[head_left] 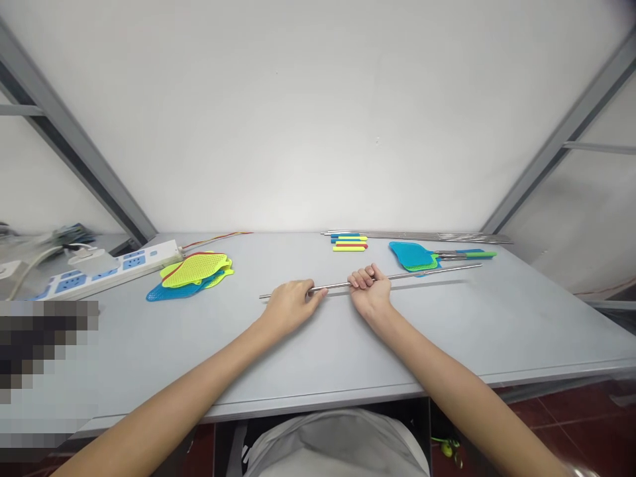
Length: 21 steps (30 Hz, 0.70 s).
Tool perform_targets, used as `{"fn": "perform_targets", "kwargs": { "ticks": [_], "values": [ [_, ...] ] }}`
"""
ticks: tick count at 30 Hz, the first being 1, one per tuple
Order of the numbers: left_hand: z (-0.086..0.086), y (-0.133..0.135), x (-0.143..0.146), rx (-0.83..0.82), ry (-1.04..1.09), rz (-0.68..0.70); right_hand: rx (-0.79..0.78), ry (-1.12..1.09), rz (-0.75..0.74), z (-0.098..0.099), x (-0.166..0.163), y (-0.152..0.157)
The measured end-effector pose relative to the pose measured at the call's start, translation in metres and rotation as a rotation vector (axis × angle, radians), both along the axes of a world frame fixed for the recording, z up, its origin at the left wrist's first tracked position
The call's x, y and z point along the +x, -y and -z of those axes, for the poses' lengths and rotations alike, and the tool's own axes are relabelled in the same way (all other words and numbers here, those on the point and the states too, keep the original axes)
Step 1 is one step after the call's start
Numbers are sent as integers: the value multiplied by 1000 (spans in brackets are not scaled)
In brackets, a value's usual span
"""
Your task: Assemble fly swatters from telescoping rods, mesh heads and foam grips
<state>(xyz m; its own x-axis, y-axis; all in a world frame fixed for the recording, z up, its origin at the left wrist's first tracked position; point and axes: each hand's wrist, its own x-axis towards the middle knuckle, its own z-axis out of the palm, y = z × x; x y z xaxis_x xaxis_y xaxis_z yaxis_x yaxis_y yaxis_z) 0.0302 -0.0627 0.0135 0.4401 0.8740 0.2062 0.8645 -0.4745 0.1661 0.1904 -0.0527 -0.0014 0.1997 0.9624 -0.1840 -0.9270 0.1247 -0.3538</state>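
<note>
I have a thin metal rod (pixel 427 271) in both hands, lying low across the grey table (pixel 521 318) in front of me. My right hand (pixel 370 291) is curled shut around it near its middle, knuckles up. My left hand (pixel 289 306) lies over the stretch toward the near-left end, fingers folded loosely down onto the rod, thumb side hidden, so I cannot tell how firmly it grips there.

The rod looks like bare steel: slim, straight, smooth and shiny, with a short tip poking out left of my left hand and a long free length running right of my right hand. I judge it light and stiff, though so long and thin a piece may whip or sag at the free end, and the polished surface could slide through the fingers. Holding it with two hands set apart, as now, seems the steadiest way.

Just beyond the rod's right stretch lies a blue fly swatter (pixel 415 256) with a handle fitted. Farther beyond are coloured handle grips (pixel 350 243) and a bundle of more rods (pixel 447 236). Beyond the rod's left end sits a pile of yellow and blue swatter heads (pixel 195 273), and past them a white power strip (pixel 119 265).
</note>
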Motion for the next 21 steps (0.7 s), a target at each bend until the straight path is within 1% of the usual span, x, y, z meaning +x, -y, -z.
{"fn": "perform_targets", "kwargs": {
  "ticks": [5, 9, 12, 16, 21],
  "values": [
    [-5, -14, -13, 64, -15, -39, -46, -5, 38, 7, 7, -9],
    [-5, -21, -22, 42, -34, -66, -57, 4, 77, 7, 17, -13],
    [-3, -21, -24, -2, -51, -54, -59, 13, 83, 5, 23, -14],
    [0, -18, -23, -54, -86, -3, -74, 22, 70, 4, 26, -13],
    [6, -13, -20, -56, -135, -3, -91, 39, 57, 3, 28, -12]
  ]
}}
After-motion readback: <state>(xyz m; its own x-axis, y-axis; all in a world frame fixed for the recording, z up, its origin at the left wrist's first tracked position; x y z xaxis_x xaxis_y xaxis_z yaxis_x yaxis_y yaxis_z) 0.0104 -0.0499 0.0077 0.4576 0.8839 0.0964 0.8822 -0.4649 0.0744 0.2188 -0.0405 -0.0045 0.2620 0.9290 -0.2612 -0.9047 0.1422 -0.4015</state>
